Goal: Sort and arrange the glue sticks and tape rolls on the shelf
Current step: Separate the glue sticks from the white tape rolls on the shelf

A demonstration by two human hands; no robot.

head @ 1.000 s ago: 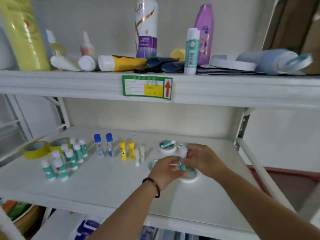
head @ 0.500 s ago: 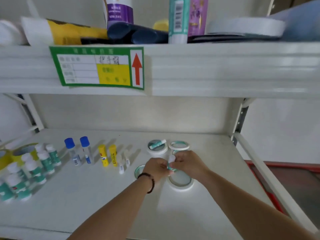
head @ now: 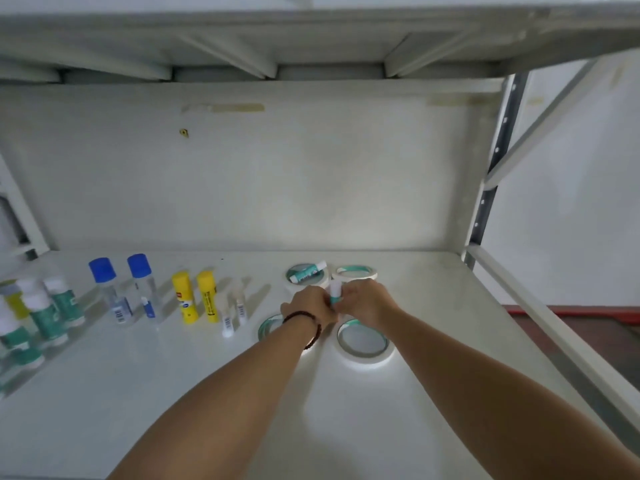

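Both hands meet over the white shelf [head: 433,306] and hold one small teal-and-white glue stick [head: 334,293] upright between them. My left hand [head: 308,304], with a dark bead bracelet at the wrist, grips its lower part. My right hand [head: 363,303] pinches it from the right. White tape rolls lie around the hands: one in front [head: 363,344], one half hidden under my left wrist [head: 268,325], one behind [head: 355,271], and one at the back [head: 306,275] with a glue stick [head: 308,271] lying across it.
Left of the hands stand two tiny white sticks [head: 233,310], two yellow glue sticks [head: 195,296], two blue-capped bottles [head: 124,285] and several teal-labelled glue sticks [head: 45,313]. A yellow tape roll [head: 15,303] shows behind them. A slotted upright post [head: 491,181] bounds the right side.
The camera has dropped and moved closer, so the upper shelf's contents and label are out of view. Both hands stay together on the small glue stick over the tape rolls.
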